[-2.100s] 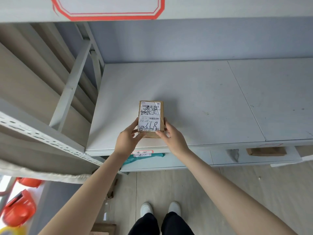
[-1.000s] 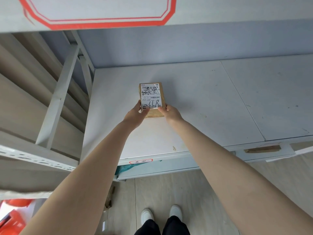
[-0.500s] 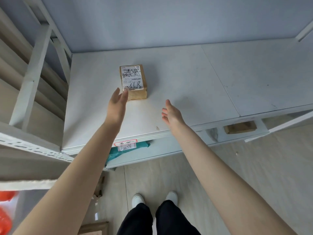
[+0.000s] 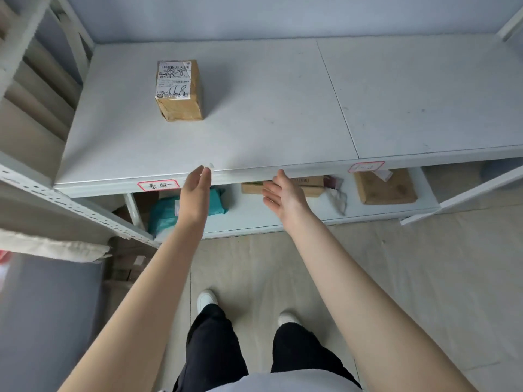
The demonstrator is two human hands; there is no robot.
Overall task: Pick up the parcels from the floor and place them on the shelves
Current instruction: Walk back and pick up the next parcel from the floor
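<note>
Now box [image 4: 179, 89] sits on shelf [image 4: 254, 131], stiff cardboard, prob. light; hold by side faces. Left hand [image 4: 197, 188] & right hand [image 4: 283, 193]: grip released, empty.

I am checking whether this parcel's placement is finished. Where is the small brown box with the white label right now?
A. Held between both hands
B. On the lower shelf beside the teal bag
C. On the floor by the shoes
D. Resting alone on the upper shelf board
D: the small brown box sits alone on the upper shelf board, while the left hand and right hand are open and empty near the shelf's front edge.
</note>
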